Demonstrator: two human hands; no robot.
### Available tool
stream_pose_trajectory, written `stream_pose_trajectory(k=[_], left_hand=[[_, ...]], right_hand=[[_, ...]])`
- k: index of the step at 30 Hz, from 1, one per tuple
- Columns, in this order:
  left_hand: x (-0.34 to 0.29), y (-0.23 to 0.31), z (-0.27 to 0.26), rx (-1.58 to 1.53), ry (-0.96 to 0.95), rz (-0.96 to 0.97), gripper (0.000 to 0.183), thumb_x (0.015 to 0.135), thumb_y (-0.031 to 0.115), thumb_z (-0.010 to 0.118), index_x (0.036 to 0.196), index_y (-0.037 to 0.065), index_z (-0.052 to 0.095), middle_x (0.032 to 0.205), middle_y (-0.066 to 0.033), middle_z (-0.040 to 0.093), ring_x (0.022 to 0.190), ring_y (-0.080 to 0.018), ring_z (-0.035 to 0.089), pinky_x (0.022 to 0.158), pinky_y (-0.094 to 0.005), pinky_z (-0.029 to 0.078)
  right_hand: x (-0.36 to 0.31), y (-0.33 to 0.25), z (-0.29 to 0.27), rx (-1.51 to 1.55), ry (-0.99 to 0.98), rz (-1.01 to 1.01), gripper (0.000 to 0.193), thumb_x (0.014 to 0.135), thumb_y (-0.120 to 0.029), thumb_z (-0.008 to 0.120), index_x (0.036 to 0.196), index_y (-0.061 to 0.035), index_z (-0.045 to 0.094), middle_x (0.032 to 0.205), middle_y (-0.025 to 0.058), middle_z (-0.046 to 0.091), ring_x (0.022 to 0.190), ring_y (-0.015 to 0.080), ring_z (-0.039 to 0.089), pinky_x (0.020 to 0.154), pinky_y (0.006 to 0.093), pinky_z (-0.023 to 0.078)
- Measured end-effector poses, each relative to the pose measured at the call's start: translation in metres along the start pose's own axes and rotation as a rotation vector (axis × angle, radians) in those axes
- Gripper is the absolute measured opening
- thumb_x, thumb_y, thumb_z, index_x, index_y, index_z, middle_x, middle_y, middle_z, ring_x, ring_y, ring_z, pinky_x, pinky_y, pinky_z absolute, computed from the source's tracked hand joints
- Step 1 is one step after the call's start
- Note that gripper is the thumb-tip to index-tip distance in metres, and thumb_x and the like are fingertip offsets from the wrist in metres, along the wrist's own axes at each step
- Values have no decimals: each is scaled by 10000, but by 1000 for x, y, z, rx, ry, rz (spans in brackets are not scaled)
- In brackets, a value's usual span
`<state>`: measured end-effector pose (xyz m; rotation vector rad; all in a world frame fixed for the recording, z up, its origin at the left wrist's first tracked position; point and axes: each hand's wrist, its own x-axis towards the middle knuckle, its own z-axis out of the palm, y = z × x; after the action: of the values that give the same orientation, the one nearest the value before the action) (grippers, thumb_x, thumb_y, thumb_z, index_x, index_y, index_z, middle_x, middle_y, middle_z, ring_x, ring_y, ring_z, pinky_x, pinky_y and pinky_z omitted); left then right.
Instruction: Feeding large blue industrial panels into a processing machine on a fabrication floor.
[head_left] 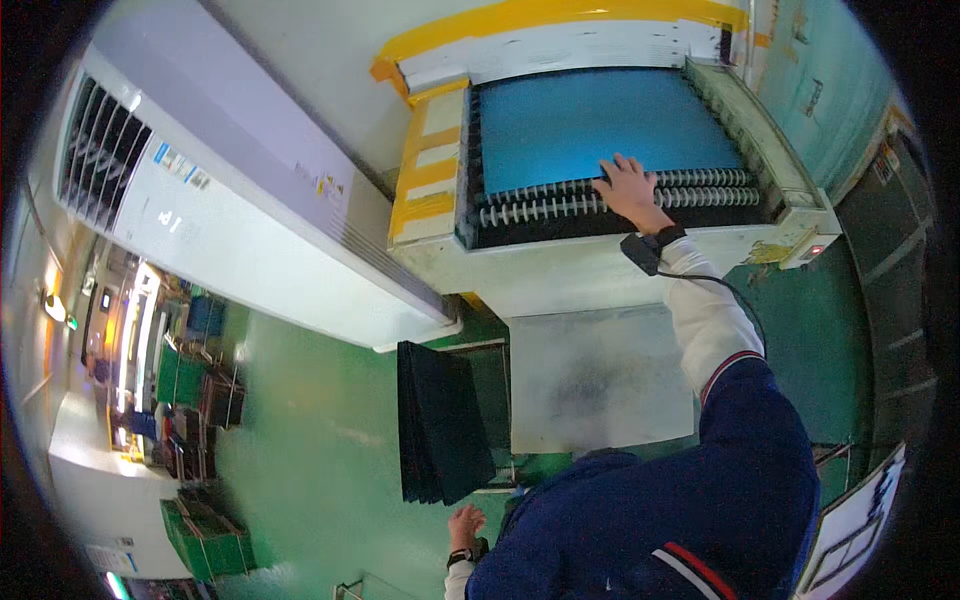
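My right hand (630, 190), fingers spread, reaches over the near edge of a flat blue sheet (600, 125). It rests on or just above the sheet and the rows of ringed rollers (545, 208); exact contact is hard to tell. The sheet lies inside the bed of a pale machine (450, 238). A black device is strapped to my right wrist, with a cable along the sleeve. My left hand (465, 525) hangs low beside my body, fingers loosely bent, with nothing visible in it. It is nearest to a leaning stack of dark panels (435, 425).
A tall white air conditioner (270, 220) stands left of the machine. Below the machine's front is a pale flat board (600, 380) beside a metal frame. Green crates (208, 535) stand on the green floor (310, 430) at far left. A dark panelled surface (890, 280) borders the right.
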<state>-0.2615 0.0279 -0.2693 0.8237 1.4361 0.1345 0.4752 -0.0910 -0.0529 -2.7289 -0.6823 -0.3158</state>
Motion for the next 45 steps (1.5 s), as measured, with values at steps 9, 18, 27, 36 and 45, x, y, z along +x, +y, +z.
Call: stream_pose_trajectory(k=[9, 18, 27, 36, 45], left_hand=[[44, -23, -32, 10, -40, 196, 242, 843, 255, 587, 742, 36, 564, 634, -40, 578, 519, -115, 509, 458, -291, 397], [83, 15, -33, 183, 103, 165, 222, 751, 217, 629, 844, 18, 664, 691, -47, 635, 551, -130, 581, 513, -276, 474], [112, 27, -56, 593, 258, 283, 368, 714, 271, 618, 975, 13, 651, 919, -165, 667, 894, -291, 635, 806, -362, 486], [181, 5, -66, 783, 230, 228, 585, 710, 286, 596, 1203, -19, 511, 1178, -229, 542, 1104, -342, 516, 940, -399, 416], [205, 7, -46, 872, 271, 140, 771, 708, 322, 627, 1352, 30, 322, 1388, -213, 326, 1229, -395, 372, 1012, -433, 342]], right_hand=[[-62, -53, 14, 101, 188, -298, 369, 853, -341, 544, 1131, -101, 579, 1235, 95, 523, 1151, 295, 460, 951, 491, 323], [-91, -136, 18, 274, -15, -582, 351, 817, -275, 595, 1108, -77, 587, 1034, 128, 612, 1004, 311, 550, 862, 408, 427], [-72, -197, 43, -154, -262, -392, 611, 781, -504, 570, 1191, -53, 523, 1070, 211, 605, 998, 344, 582, 827, 418, 451], [-60, -207, 68, -323, -307, -367, 772, 745, -571, 581, 1279, -30, 450, 1148, 226, 566, 1047, 362, 556, 868, 417, 435], [-61, -207, 76, -352, -239, -344, 789, 716, -606, 596, 1250, -37, 480, 1106, 233, 586, 1015, 369, 572, 839, 416, 452]])
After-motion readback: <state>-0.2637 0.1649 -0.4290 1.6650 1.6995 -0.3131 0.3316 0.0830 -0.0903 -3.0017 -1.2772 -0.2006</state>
